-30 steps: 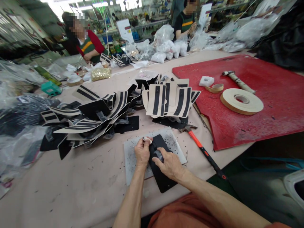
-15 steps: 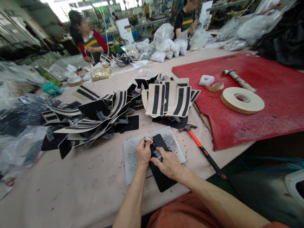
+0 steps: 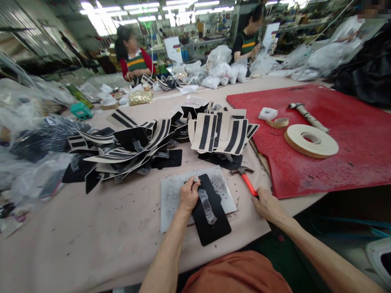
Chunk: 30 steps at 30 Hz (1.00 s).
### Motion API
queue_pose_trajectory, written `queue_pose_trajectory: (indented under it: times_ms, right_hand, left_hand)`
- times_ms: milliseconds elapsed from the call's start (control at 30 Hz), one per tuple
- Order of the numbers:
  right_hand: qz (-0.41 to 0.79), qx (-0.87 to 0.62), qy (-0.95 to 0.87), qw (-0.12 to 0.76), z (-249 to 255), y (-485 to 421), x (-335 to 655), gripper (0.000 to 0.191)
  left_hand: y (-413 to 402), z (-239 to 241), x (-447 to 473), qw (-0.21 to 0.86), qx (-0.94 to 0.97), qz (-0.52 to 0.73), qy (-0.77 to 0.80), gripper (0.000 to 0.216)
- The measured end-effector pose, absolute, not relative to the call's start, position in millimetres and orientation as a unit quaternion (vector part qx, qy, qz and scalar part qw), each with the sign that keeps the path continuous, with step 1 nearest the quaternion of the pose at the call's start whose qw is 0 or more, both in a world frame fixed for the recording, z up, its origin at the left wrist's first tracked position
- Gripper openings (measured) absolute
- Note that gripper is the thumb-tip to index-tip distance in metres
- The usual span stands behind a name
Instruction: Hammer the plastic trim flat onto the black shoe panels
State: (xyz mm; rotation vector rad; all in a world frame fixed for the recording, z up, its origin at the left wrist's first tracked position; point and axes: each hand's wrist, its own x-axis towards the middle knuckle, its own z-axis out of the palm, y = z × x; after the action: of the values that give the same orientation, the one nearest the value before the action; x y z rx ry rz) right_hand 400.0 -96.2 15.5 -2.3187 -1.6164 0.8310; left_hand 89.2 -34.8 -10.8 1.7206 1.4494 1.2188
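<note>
**A:** What has changed?

**B:** The right hand (image 3: 269,205) has left the black cut piece (image 3: 212,221) and now lies over the orange handle of the hammer (image 3: 248,184). I can't tell if it grips yet. Only the left hand (image 3: 188,197) steadies the work now, clenched on a small punch (image 3: 195,179).

**A:** And the piece?

**B:** It lies flat on the grey pad (image 3: 171,203). Its long axis runs away from the person, the near end swung slightly right. The punch stands at its far end.

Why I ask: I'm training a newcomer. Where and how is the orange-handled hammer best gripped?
Grip the hammer by its handle, probably from the near right side: it lies flat, head toward the striped pieces, handle slanting back toward the person, where the right hand rests on it.
</note>
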Motion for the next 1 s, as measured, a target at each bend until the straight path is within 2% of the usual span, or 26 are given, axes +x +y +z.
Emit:
queue_pose_trajectory:
  times_ms: [100, 200, 267, 333, 400, 500, 567, 600, 700, 767, 800, 933, 1000]
  right_hand:
    - [0.450, -0.737, -0.480, 0.155, 36, -94, 384, 0.014]
    - [0.496, -0.694, -0.478, 0.208, 75, -88, 357, 0.027]
    - [0.442, -0.662, -0.538, 0.277, 99, -84, 339, 0.038]
    - [0.307, -0.639, -0.634, 0.309, 114, -80, 324, 0.042]
    - [0.190, -0.613, -0.721, 0.262, 120, -75, 314, 0.039]
    - [0.137, -0.562, -0.808, 0.112, 127, -64, 311, 0.030]
    - [0.107, -0.548, -0.824, 0.098, 142, -57, 313, 0.030]
    - [0.087, -0.555, -0.816, 0.135, 151, -54, 313, 0.033]
    - [0.030, -0.597, -0.733, 0.324, 171, -50, 310, 0.041]
    - [0.032, -0.604, -0.709, 0.362, 164, -55, 307, 0.042]
    - [0.047, -0.604, -0.725, 0.328, 154, -60, 308, 0.040]
    - [0.137, -0.595, -0.789, 0.068, 107, -78, 327, 0.029]
    - [0.153, -0.621, -0.767, 0.039, 91, -83, 345, 0.032]
  left_hand:
    - [-35, -10, 89, 0.292, 0.646, 0.459, 0.536, 0.017]
    - [-36, -12, 89, 0.294, 0.646, 0.462, 0.531, 0.017]
    - [-36, -12, 89, 0.294, 0.649, 0.462, 0.529, 0.018]
    - [-36, -11, 89, 0.290, 0.652, 0.460, 0.528, 0.017]
    - [-36, -10, 89, 0.285, 0.654, 0.458, 0.530, 0.018]
    - [-36, -10, 89, 0.280, 0.659, 0.446, 0.537, 0.019]
    - [-35, -10, 88, 0.282, 0.660, 0.441, 0.538, 0.019]
    - [-35, -11, 88, 0.284, 0.660, 0.441, 0.538, 0.019]
    - [-35, -11, 88, 0.288, 0.656, 0.445, 0.537, 0.019]
    - [-35, -10, 88, 0.285, 0.657, 0.447, 0.536, 0.018]
    - [-36, -10, 88, 0.283, 0.660, 0.445, 0.535, 0.018]
    - [-36, -10, 88, 0.279, 0.674, 0.434, 0.528, 0.018]
    - [-37, -12, 88, 0.279, 0.676, 0.439, 0.523, 0.018]
